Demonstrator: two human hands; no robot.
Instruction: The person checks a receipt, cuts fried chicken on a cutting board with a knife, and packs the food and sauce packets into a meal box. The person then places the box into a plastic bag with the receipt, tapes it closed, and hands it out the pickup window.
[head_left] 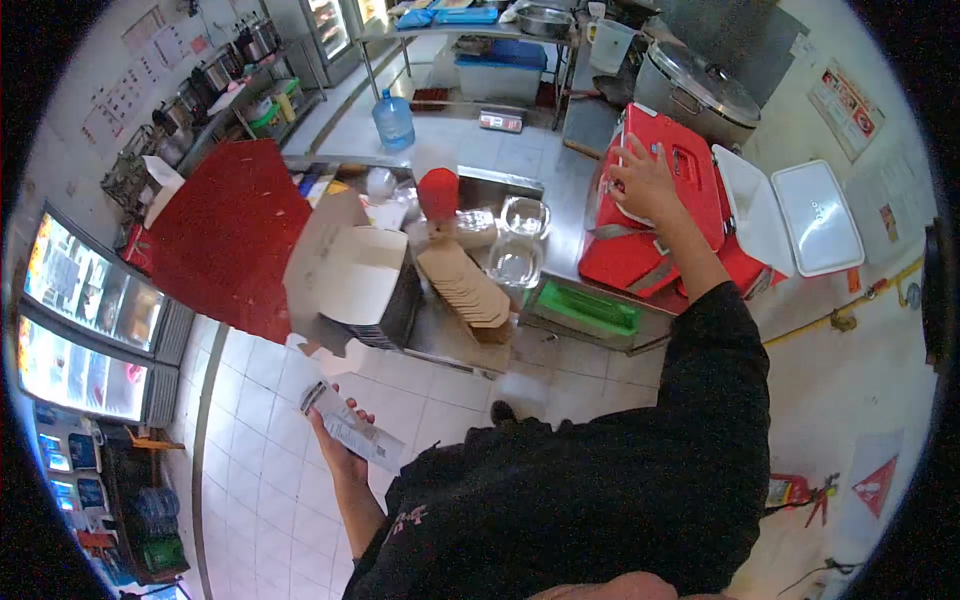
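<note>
Left hand: closed in a narrow grip on a pale printed slip, low at the body's left, over the tiled floor. Thumb along one edge, fingertips round the other; slip tilted, printed face up, a small dark square code near its lower end. Print too small to read.

Right hand: up at the red bag, fingers parted over its top near the side facing the counter. Cannot tell whether thumb and fingers pinch anything there.

Step in hand, as I judge it: handling at the bag with the right, slip kept in the left. Further work on the bag would call for a sure fingertip hold on its fabric or edge, the left keeping the slip out of the way.

Pose: right arm well extended, palm down, black sleeve ending near the elbow. Left elbow bent, forearm angled up from the body, palm turned up.

Outward: bag on the metal counter, white-lined flap beside it, large lidded pot behind. Clear containers, brown cardboard pieces and stacked boxes lie leftward. Green crate below the counter.
</note>
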